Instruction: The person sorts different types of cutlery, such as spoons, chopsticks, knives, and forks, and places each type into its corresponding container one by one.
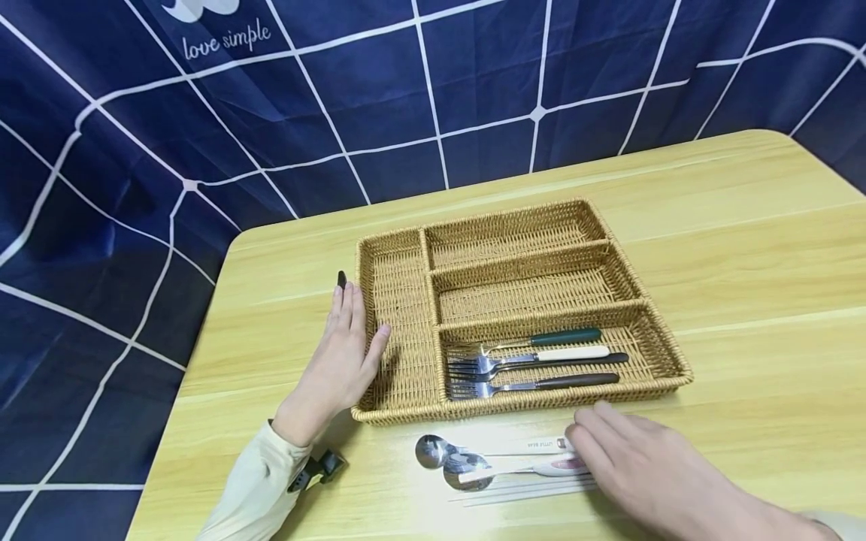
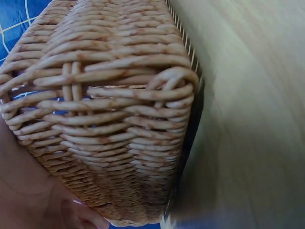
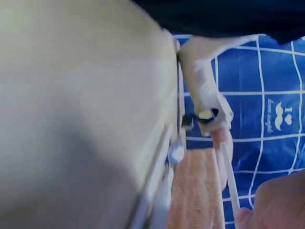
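A woven wicker cutlery tray with several compartments lies on the table. Along its left side rests my left hand, fingers straight against the outer wall and thumb over the rim. The left wrist view shows the tray's corner up close, the hand at lower left. In front of the tray my right hand is over the handle ends of two spoons and some thin white chopsticks. In the right wrist view its fingers pinch a slim white stick; its kind is unclear.
Several forks with dark, white and green handles lie in the tray's front compartment. A small black object shows beyond the left fingertips. A black wrist camera is on the left wrist. A dark blue curtain hangs behind the table.
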Demonstrator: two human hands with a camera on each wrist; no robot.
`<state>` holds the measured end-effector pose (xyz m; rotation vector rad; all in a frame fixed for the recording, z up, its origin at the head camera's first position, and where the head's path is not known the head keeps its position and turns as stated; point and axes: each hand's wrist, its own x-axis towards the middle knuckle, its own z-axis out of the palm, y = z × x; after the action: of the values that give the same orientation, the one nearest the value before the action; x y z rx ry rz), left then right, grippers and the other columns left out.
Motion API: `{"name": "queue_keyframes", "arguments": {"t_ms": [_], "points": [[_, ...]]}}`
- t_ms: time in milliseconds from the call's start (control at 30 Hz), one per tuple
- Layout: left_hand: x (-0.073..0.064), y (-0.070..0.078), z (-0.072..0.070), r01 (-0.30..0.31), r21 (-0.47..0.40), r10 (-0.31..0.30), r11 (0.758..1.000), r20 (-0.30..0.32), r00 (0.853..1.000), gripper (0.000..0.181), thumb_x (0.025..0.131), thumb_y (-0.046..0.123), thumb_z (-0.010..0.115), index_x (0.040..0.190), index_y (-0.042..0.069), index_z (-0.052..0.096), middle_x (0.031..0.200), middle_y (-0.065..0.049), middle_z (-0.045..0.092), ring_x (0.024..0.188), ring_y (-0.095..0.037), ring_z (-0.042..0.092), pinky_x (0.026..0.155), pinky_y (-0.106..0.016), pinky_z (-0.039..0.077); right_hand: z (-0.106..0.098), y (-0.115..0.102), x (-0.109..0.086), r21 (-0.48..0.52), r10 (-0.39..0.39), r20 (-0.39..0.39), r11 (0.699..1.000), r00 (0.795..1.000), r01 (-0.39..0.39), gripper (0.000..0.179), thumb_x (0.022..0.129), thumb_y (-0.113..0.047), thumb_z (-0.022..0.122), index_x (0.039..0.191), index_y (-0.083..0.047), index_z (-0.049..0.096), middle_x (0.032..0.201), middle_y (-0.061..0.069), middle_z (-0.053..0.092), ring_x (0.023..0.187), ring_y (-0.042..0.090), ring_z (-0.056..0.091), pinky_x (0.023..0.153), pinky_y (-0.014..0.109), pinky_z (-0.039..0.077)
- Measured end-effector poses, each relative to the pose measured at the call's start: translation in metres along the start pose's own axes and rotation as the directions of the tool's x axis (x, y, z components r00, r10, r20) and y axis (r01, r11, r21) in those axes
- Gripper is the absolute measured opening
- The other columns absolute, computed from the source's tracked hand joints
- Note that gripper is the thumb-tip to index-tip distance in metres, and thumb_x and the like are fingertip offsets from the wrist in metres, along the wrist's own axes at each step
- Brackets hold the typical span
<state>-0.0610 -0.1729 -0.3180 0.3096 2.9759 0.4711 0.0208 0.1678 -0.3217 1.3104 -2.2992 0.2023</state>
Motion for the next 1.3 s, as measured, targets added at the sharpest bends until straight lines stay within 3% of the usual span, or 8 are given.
{"name": "queue_keyframes", "arguments": {"t_ms": [67,233,500,833,1033,1100,1267,1300], "points": [[0.0,0.0,0.0,0.003,-0.002,-0.003,1.0,0.002,1.0,0.074,0.105,0.042,0.028,0.149,-0.009,-0.002,0.156,-0.026,-0.009,0.145,-0.034,-0.012,0.119,-0.049,0.006,-0.002,0.006,0.005,-0.003,0.021,0.001,1.0,1.0,-0.021,0.04,0.094,0.003,0.011,0.085,-0.001,0.05,0.08,0.005,0.049,0.067,0.017,0.045,0.049,0.023,0.046],[0.0,0.0,0.0,0.004,0.001,-0.004,1.0,0.003,1.0,0.074,0.105,0.042,0.028,0.149,-0.009,-0.001,0.156,-0.025,-0.01,0.145,-0.034,-0.012,0.119,-0.049,0.006,-0.01,0.021,0.015,0.054,0.077,0.031,0.995,0.997,-0.078,0.033,0.087,0.002,0.019,0.088,-0.002,0.052,0.085,0.003,0.053,0.074,0.016,0.049,0.058,0.03,0.053],[0.002,0.0,0.001,0.001,0.004,-0.001,1.0,0.003,1.0,0.075,0.105,0.042,0.029,0.149,-0.009,-0.002,0.156,-0.025,-0.009,0.145,-0.038,-0.008,0.118,-0.051,0.008,-0.019,0.05,0.029,0.029,0.111,0.023,0.993,0.994,-0.112,0.036,0.09,0.001,0.017,0.09,0.002,0.053,0.085,0.007,0.052,0.076,0.022,0.049,0.062,0.038,0.051],[0.002,0.0,-0.001,-0.002,0.02,0.002,1.0,0.005,1.0,0.075,0.105,0.043,0.029,0.149,-0.009,-0.002,0.157,-0.027,-0.007,0.145,-0.038,-0.008,0.118,-0.05,0.007,-0.019,0.081,0.044,0.072,0.071,0.015,0.995,0.997,-0.072,0.025,0.077,0.009,0.029,0.088,-0.001,0.05,0.081,0.005,0.048,0.074,0.021,0.047,0.061,0.036,0.047],[0.002,0.0,0.0,0.001,0.016,-0.001,1.0,0.012,1.0,0.075,0.105,0.043,0.029,0.149,-0.009,-0.002,0.156,-0.025,-0.01,0.145,-0.038,-0.008,0.118,-0.05,0.007,-0.014,0.094,0.049,0.081,0.058,0.034,0.995,0.998,-0.061,0.026,0.07,0.017,0.047,0.089,-0.001,0.05,0.079,0.006,0.048,0.072,0.023,0.047,0.06,0.037,0.045],[0.001,0.001,-0.001,0.0,0.015,0.0,1.0,0.01,1.0,0.075,0.105,0.043,0.029,0.149,-0.009,-0.002,0.156,-0.025,-0.009,0.145,-0.038,-0.008,0.118,-0.05,0.007,-0.013,0.098,0.051,0.078,0.058,0.036,0.995,0.998,-0.061,0.014,0.083,0.011,0.046,0.089,-0.001,0.05,0.079,0.006,0.048,0.072,0.023,0.048,0.059,0.037,0.046],[0.001,0.0,0.0,-0.004,0.014,0.004,1.0,0.007,1.0,0.075,0.105,0.043,0.028,0.149,-0.01,-0.002,0.156,-0.027,-0.007,0.145,-0.039,-0.008,0.118,-0.05,0.007,-0.012,0.107,0.057,0.089,0.053,0.058,0.994,0.997,-0.058,0.015,0.081,0.01,0.054,0.089,-0.002,0.049,0.079,0.006,0.049,0.072,0.023,0.048,0.059,0.036,0.046],[0.0,0.0,0.0,-0.003,0.014,0.003,1.0,0.008,1.0,0.075,0.105,0.043,0.028,0.149,-0.009,-0.002,0.156,-0.028,-0.007,0.145,-0.039,-0.008,0.118,-0.05,0.007,-0.012,0.109,0.058,0.097,0.052,0.067,0.994,0.996,-0.059,0.027,0.071,0.016,0.06,0.089,-0.001,0.05,0.08,0.006,0.049,0.073,0.024,0.048,0.06,0.037,0.046]]}}
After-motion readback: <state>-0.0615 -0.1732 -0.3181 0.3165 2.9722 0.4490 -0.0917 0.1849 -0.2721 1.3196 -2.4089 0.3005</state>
